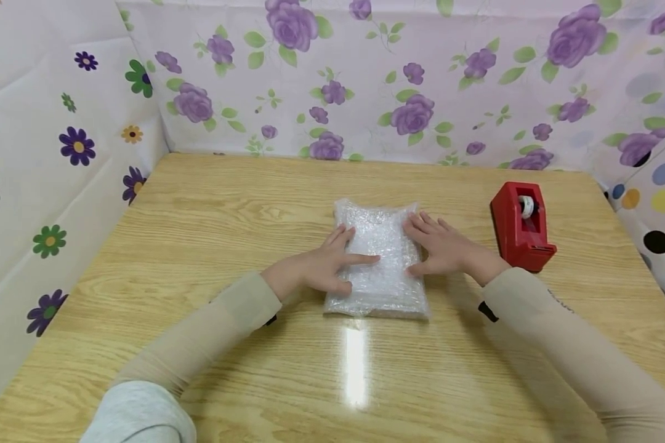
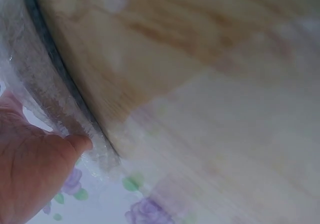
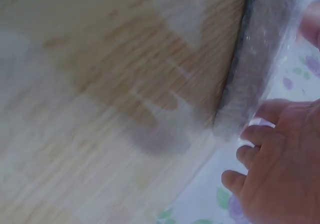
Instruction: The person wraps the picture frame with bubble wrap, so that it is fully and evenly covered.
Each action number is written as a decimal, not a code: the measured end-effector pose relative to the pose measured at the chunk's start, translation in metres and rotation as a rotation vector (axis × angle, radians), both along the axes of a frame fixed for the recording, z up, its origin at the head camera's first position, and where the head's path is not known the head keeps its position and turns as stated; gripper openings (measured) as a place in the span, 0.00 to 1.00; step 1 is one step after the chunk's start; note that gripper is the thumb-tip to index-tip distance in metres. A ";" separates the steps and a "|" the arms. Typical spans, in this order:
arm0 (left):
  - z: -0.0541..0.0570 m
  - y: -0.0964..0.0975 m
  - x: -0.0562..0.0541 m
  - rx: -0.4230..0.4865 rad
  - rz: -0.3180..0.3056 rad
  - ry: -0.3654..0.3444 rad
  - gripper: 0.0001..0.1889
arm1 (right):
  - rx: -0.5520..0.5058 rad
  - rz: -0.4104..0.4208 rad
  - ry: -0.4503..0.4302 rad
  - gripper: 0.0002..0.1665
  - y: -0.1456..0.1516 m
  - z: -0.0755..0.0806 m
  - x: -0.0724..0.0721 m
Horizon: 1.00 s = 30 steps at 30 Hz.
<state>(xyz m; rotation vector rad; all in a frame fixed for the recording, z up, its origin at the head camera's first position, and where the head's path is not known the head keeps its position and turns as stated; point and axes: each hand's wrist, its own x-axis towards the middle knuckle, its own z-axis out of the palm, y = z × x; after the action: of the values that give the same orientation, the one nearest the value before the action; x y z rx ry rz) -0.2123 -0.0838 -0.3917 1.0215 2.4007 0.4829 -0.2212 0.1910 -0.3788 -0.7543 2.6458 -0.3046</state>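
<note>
A flat parcel in clear bubble wrap (image 1: 379, 286) lies in the middle of the wooden table. My left hand (image 1: 326, 266) rests on its left side with the fingers spread, the index finger reaching over the top. On the right side, my right hand (image 1: 442, 247) touches the upper corner and edge, fingers apart. In the left wrist view, the left thumb (image 2: 79, 143) lies against the side of the wrap (image 2: 37, 79). The right wrist view has the right fingers (image 3: 257, 134) right at the wrap's edge (image 3: 250, 74).
A red tape dispenser (image 1: 523, 227) with a roll of tape stands on the table (image 1: 244, 203), to the right of my right hand. Flower-patterned sheeting (image 1: 366, 86) hangs behind the table's far edge, with more at the left and right sides.
</note>
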 end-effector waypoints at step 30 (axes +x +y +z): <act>0.000 -0.003 -0.001 -0.027 -0.037 0.037 0.38 | -0.048 0.081 0.136 0.55 -0.021 -0.013 0.001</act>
<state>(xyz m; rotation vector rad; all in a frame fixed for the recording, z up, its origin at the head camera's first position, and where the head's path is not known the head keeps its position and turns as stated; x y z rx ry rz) -0.2135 -0.0865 -0.3920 1.0700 2.4095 0.4208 -0.2203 0.1700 -0.3915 -0.9262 2.7337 -0.3060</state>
